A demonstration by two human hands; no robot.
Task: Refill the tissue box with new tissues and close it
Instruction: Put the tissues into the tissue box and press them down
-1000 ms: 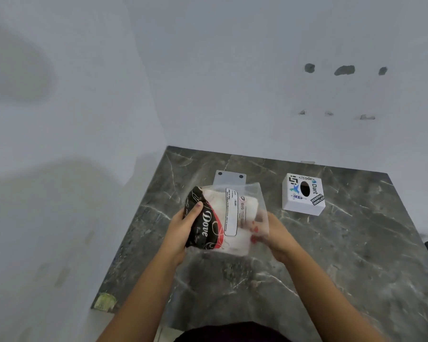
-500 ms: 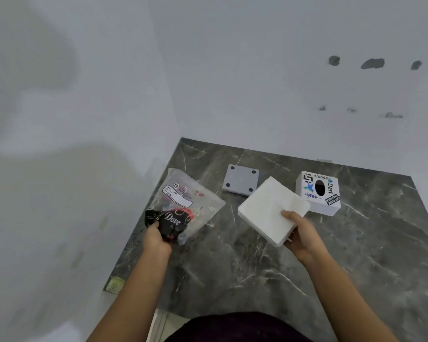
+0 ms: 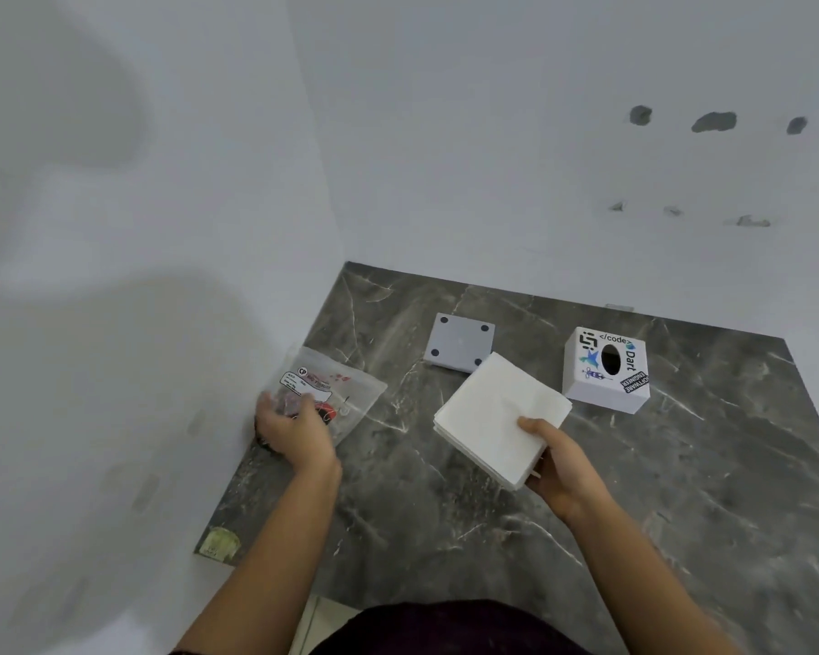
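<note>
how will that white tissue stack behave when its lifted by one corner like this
Probably floppy: the tissue stack is thin loose sheets, so its far side may sag. Likely light, since the right hand holds it alone. Sheets could slide apart, as nothing binds them.

You have one view only, a wide-angle camera worn on your head, looking forward and steeply down over your own forearms onto the dark grey marble-patterned bench (image 3: 682, 489) set into a corner of white walls (image 3: 445, 134). It sits close: your left hand (image 3: 294, 432) and right hand (image 3: 563, 470) fill the lower middle of the frame, the bench's far edge meets the back wall about halfway up, and the side wall takes the whole left third. The wide lens bends the bench edges, and with no second camera nothing is seen from any other side.
</note>
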